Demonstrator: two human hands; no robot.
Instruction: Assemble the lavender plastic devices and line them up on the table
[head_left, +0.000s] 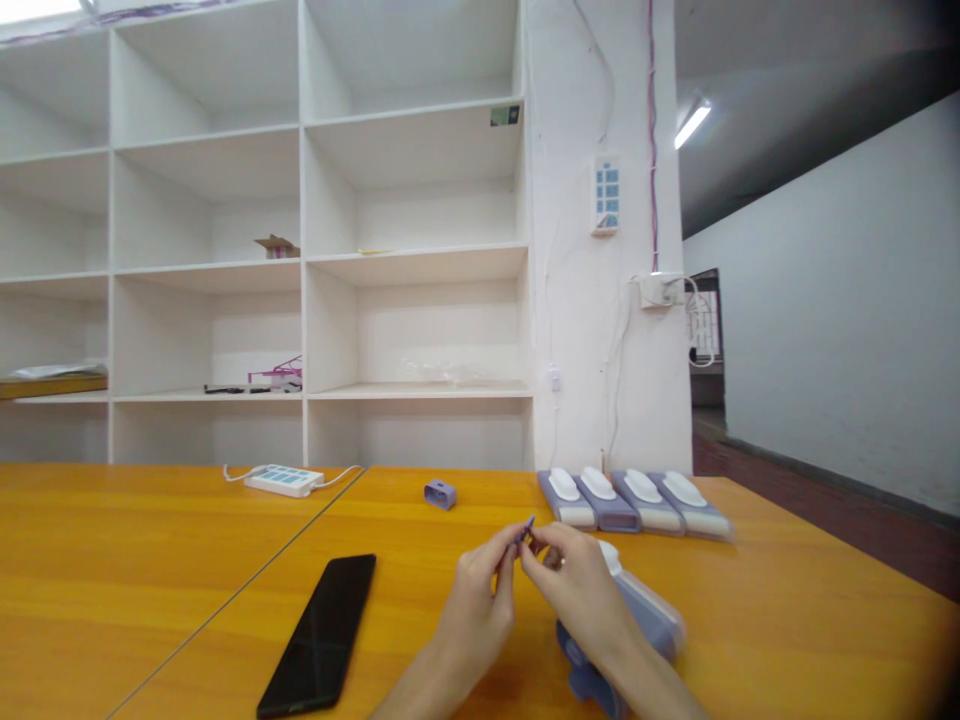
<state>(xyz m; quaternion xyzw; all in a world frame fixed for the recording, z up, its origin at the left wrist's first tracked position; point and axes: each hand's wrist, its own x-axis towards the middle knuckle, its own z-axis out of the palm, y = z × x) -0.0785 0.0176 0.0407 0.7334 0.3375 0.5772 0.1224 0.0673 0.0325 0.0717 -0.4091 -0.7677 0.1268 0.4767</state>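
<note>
My left hand (480, 600) and my right hand (581, 585) meet above the orange table (150, 560). Both pinch one small purple piece (527, 528) between their fingertips. Under my right wrist lies a purple and white device (645, 615), partly hidden by the hand. Several similar purple and white devices (634, 500) lie in a row at the table's far edge. A small purple clip-like part (440, 493) sits alone further back.
A black phone (322, 635) lies face up to the left of my hands. A white power strip (283, 480) with its cable rests near the far edge. White shelving (300, 250) stands behind the table, a white pillar (600, 300) to its right.
</note>
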